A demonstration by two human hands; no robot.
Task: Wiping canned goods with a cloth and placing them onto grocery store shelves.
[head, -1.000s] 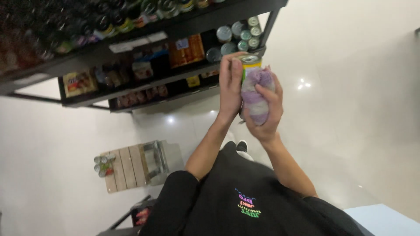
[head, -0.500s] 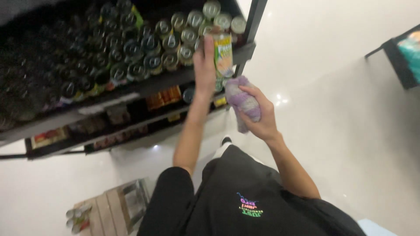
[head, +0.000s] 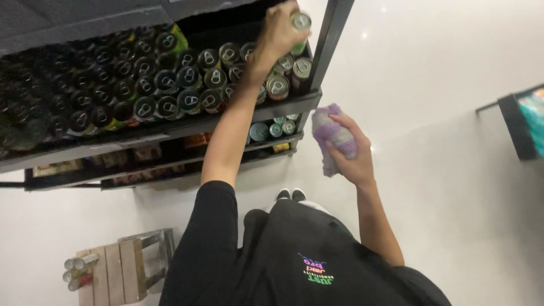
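green can (head: 300, 22) clamped in left hand (head: 279, 35) above shelf (head: 170, 129), right hand (head: 352, 158) gripping purple cloth (head: 333, 135)

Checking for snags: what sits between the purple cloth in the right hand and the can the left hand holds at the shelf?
In the head view, the shelf's dark corner post and two end cans lie between purple cloth and can.

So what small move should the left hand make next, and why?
Probably lower the can straight into the right end of the top shelf and let go. The left hand holds it upright above the packed cans near the post, while the right hand holds the cloth away.
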